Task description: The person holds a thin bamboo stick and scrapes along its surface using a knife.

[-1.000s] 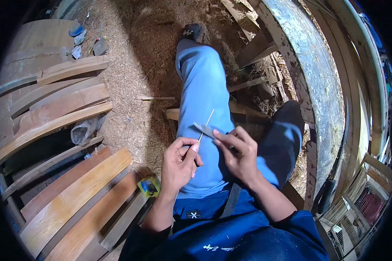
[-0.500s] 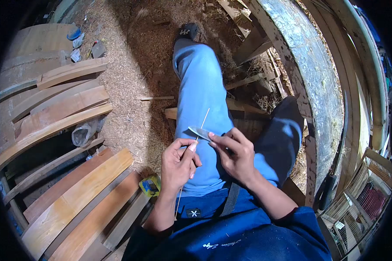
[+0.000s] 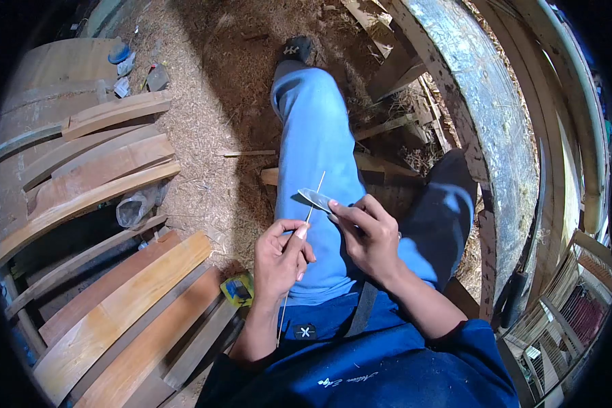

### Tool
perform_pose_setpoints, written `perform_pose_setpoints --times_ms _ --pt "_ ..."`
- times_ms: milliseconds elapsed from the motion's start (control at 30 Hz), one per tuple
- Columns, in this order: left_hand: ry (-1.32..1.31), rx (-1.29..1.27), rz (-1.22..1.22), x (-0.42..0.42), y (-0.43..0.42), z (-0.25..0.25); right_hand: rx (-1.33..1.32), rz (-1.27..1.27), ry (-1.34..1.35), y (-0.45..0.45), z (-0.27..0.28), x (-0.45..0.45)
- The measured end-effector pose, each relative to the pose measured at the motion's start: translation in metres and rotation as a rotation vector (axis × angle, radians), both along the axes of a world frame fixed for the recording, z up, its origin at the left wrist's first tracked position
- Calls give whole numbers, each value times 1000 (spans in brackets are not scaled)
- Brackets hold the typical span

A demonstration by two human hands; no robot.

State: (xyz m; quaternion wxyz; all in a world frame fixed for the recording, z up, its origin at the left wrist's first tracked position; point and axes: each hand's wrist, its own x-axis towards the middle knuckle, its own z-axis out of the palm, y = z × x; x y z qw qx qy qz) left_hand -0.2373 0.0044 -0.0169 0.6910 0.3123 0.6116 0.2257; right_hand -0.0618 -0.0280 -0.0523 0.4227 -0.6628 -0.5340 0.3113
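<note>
Blade (image 3: pixel 315 198) crosses thin stick (image 3: pixel 320 183) above a blue trouser leg (image 3: pixel 313 122), viewed from my distant post.

I see the left hand (image 3: pixel 277 262) pinching the thin stick between thumb and fingers; the right hand (image 3: pixel 372 234) grasps the blade; they cross between the trouser leg's side edges, just beyond the left fingertips; I judge this blade work on the thin stick, though contact I cannot tell; the next move calls for a firm pinch, a steady blade angle and fingers clear.
</note>
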Motion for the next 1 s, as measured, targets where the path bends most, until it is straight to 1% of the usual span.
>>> perform_pose_setpoints --times_ms 67,133,200,233,267,333,367,500,533,600,667,733,800,867,900,933,1000 --pt "-5 4 0 -1 -2 0 41 -74 14 8 -8 3" --pt "-11 5 4 -1 -4 0 -36 -100 -34 12 -10 4" --pt "-12 5 18 -2 -5 0 26 -56 -41 8 -3 0" --pt "-15 7 17 -3 -6 -1 13 -17 -50 3 -1 -1" --pt "-20 7 26 -4 -8 -3 18 -14 -75 1 0 -2" --pt "-27 7 37 -5 -10 -4 -9 -97 -4 8 -10 3" --pt "-20 12 28 -3 -10 -2 -30 -108 -37 11 -11 5" --pt "-35 15 48 -9 -14 -4 4 -22 -101 -1 3 -4" --pt "-35 16 47 -10 -13 -3 5 -23 -101 1 -2 -2" --pt "-42 -4 39 -9 -12 -1 47 -153 -63 11 -17 7" --pt "-43 14 36 -8 -10 -2 25 -254 -13 22 -18 23" --pt "-36 25 37 -9 -13 0 -239 -423 720 33 -10 26" --pt "-47 18 13 -9 -12 3 -294 -366 666 40 3 33" --pt "-47 22 -1 -9 -12 4 -500 -248 750 42 10 33" --pt "-49 22 -14 -8 -12 5 -488 -193 782 43 7 29" --pt "-52 21 -17 -7 -13 5 -511 -156 752 42 8 23" --pt "-58 36 -29 -6 -12 5 -430 -100 680 44 7 10"
